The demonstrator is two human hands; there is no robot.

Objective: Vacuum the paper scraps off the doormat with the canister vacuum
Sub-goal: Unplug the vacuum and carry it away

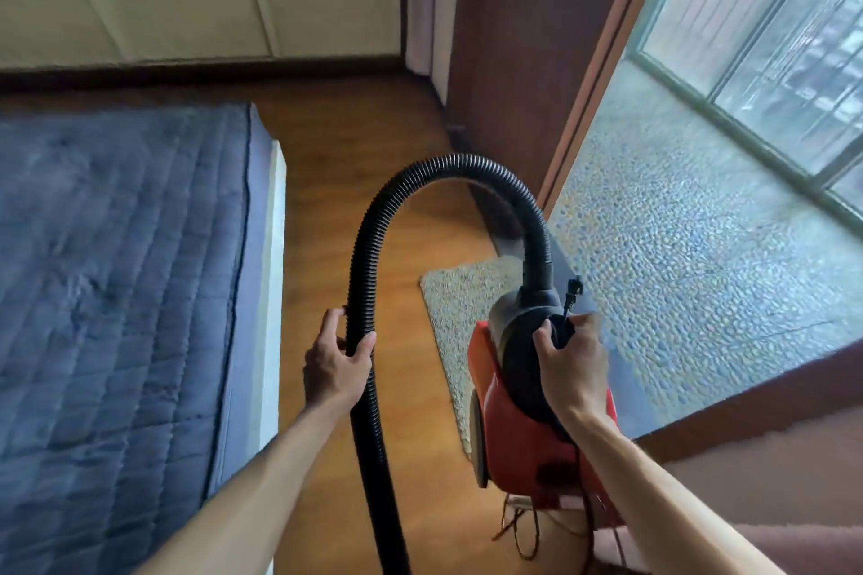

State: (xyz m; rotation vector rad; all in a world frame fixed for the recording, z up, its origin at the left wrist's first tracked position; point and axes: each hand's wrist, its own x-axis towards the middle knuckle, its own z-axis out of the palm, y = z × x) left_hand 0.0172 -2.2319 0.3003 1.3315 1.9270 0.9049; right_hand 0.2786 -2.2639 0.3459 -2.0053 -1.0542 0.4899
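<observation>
A red canister vacuum [523,448] with a black top hangs in the air, carried by its handle in my right hand [572,364]. Its power plug [573,289] sticks up beside that hand. A black ribbed hose [373,247] arches up from the canister's front and comes down on the left, where my left hand [338,362] is wrapped around it. Below the vacuum lies a beige speckled doormat [450,308] on the wood floor, partly hidden by the canister. No paper scraps show on the visible part of the mat.
A bed with a blue quilted cover [116,294] fills the left side. A wood floor strip [327,201] runs between bed and mat. To the right a door frame [593,75] opens onto a pebbled balcony floor [700,271] with windows. A cord [518,532] dangles under the canister.
</observation>
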